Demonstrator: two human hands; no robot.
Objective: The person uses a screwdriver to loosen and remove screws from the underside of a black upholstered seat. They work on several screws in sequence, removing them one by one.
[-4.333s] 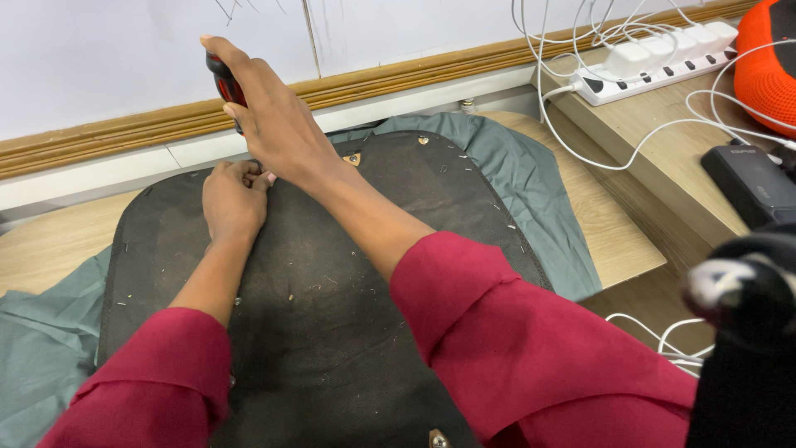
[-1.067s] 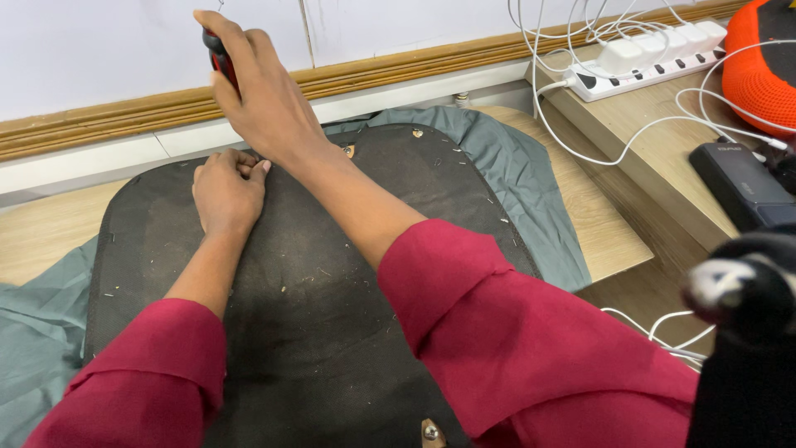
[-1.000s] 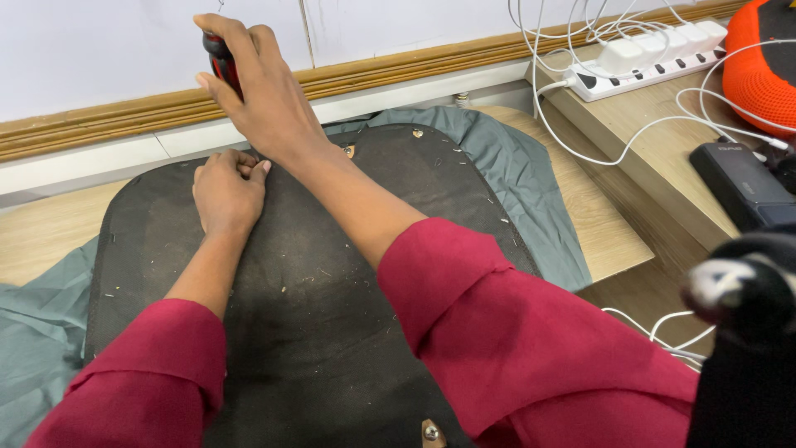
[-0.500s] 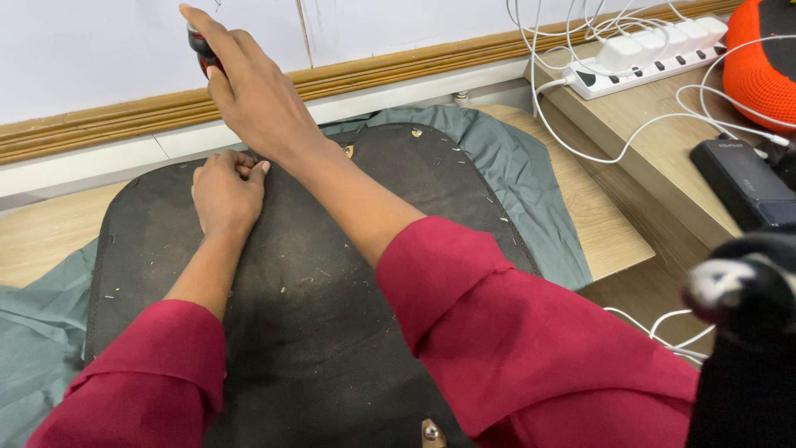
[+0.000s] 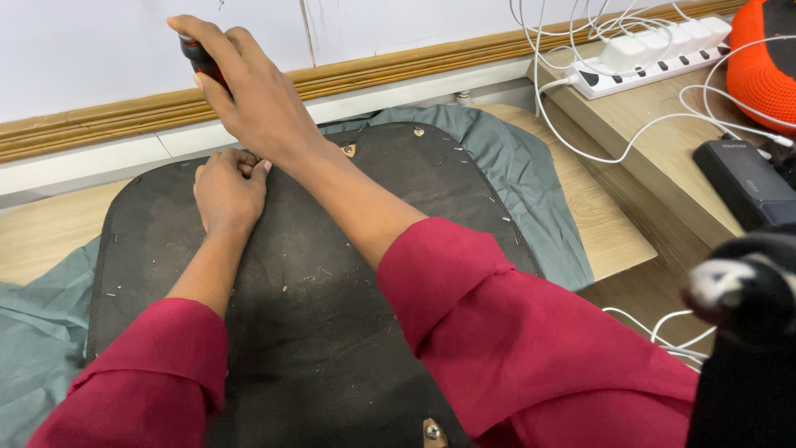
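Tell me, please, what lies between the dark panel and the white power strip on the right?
In the head view, grey-green cloth spreads past the dark panel, then bare wooden tabletop up to the white power strip.

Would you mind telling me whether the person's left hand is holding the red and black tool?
No, the right hand grips the red and black tool handle, while the left hand rests fisted on the dark panel.

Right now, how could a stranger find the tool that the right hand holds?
Start at the dark panel on the wooden table. Above its far edge the right hand is raised. The red and black tool handle in it is the only red object by the wall.
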